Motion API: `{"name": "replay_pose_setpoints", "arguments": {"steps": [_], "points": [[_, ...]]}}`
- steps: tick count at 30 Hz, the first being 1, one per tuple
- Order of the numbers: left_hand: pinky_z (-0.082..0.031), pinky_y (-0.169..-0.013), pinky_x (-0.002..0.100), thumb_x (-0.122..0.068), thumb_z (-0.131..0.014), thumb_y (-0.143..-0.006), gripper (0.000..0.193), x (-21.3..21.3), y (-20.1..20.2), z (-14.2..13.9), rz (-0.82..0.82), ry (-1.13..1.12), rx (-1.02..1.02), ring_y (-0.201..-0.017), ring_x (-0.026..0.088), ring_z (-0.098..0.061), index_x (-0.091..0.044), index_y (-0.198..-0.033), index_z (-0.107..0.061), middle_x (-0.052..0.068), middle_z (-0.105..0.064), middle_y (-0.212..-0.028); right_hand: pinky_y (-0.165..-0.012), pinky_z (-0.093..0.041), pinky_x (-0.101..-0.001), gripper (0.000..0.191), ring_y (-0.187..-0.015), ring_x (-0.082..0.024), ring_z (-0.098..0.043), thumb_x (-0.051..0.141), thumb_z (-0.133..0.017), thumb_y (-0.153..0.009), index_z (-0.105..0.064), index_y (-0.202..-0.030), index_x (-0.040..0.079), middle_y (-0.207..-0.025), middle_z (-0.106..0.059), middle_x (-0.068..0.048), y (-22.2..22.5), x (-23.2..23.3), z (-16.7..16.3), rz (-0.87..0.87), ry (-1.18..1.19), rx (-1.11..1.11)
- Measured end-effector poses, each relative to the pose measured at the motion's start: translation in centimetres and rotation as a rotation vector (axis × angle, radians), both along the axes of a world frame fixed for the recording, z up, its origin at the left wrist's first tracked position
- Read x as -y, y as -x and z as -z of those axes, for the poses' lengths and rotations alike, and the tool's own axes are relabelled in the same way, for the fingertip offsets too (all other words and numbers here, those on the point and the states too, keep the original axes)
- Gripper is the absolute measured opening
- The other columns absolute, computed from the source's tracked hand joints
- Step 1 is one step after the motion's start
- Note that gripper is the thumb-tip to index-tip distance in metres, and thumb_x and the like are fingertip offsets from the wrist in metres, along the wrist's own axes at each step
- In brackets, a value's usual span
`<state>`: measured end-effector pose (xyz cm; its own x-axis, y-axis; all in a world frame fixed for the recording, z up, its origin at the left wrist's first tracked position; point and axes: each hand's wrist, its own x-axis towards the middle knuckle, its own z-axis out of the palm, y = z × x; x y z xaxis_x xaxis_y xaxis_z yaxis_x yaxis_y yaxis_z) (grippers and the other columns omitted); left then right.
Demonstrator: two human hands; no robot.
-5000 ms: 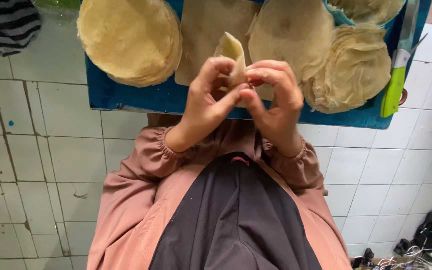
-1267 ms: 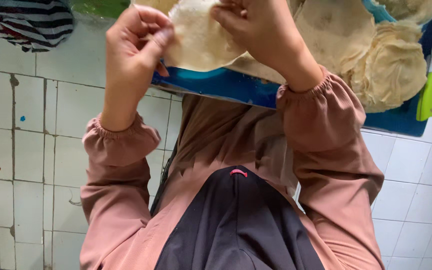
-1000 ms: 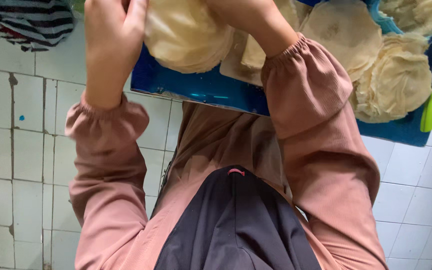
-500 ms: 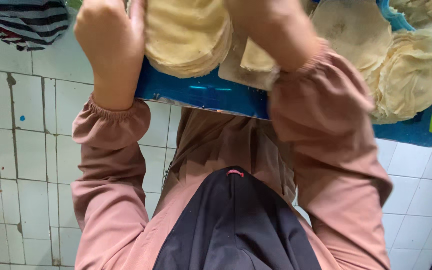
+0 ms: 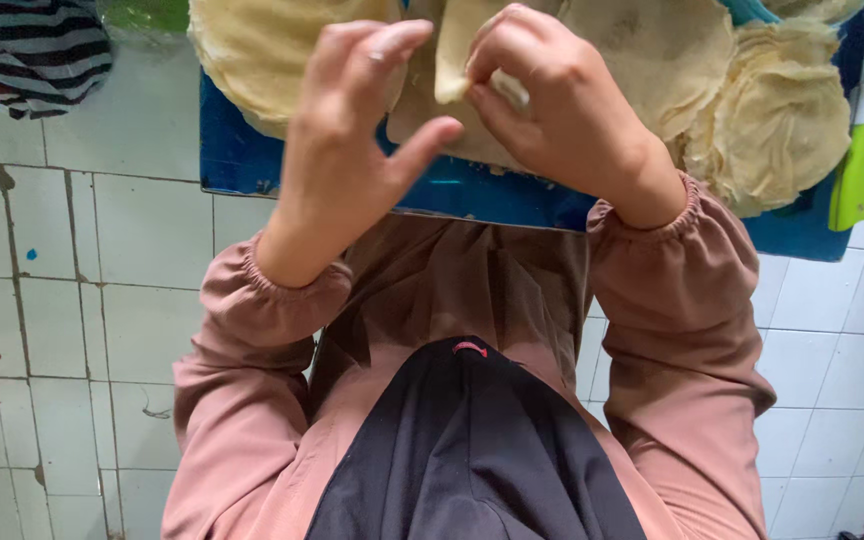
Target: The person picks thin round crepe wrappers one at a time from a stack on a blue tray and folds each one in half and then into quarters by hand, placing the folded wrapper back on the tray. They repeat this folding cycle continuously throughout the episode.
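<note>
Here the right hand pinches a pale, thin dough wrapper between thumb and fingertips, its long axis running away from the body, folded edge toward the left hand. That hand is half open, fingers spread, holding nothing. Beyond them a blue tray carries stacks of round wrappers; a green-handled tool lies at its right edge.

Pale thin wrapper, folded, held upright above blue tray, wrapper stacks behind
</note>
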<state>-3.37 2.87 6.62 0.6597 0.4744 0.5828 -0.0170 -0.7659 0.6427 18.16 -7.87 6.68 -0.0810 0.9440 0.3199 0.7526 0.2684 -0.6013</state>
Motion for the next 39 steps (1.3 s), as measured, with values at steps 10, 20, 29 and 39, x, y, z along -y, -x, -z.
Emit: {"name": "replay_pose_setpoints", "arguments": {"steps": [10,20,29,39], "points": [[-0.052,-0.09,0.019,-0.007,-0.059,-0.116,0.013,0.0,-1.1,3.1,0.363,0.924,0.093,-0.096,0.002,-0.061,0.001,-0.127,-0.062,-0.003,-0.066,-0.108,-0.081,-0.055,-0.0203,0.02,-0.092,-0.006,-0.065,-0.003,-0.071,-0.103,-0.061,-0.12,-0.004,-0.1,-0.066,-0.002,-0.6,1.8,-2.9,0.043,0.293,-0.879],[-0.05,-0.093,0.02,-0.022,-0.059,-0.114,0.043,2.4,-1.9,3.2,0.452,0.97,0.153,-0.103,0.007,-0.06,-0.004,-0.151,-0.043,0.001,-0.062,-0.122,-0.07,-0.05,-0.018,0.012,-0.079,-0.006,-0.064,0.005,-0.071,-0.111,-0.068,-0.109,-0.007,-0.092,-0.07,-0.005,-0.5,3.0,0.0,0.102,0.264,-1.32],[-0.059,-0.084,0.024,-0.011,-0.07,-0.104,0.026,0.5,1.4,1.8,0.419,1.155,0.012,-0.096,0.008,-0.07,0.002,-0.127,-0.068,0.004,-0.075,-0.109,-0.071,-0.058,-0.025,0.011,-0.082,-0.012,-0.07,0.002,-0.07,-0.108,-0.067,-0.114,-0.006,-0.099,-0.072,-0.01,-0.5,2.8,-2.9,0.037,0.263,-1.215],[-0.053,-0.075,0.029,-0.001,-0.083,-0.105,0.011,-8.6,3.7,-0.5,-0.052,0.173,-0.002,-0.084,0.015,-0.068,0.003,-0.11,-0.074,0.01,-0.072,-0.094,-0.08,-0.057,-0.0336,0.015,-0.089,-0.024,-0.071,-0.007,-0.075,-0.101,-0.07,-0.114,-0.003,-0.101,-0.073,-0.013,0.9,-5.0,-4.1,0.036,-0.204,-0.097]]}}
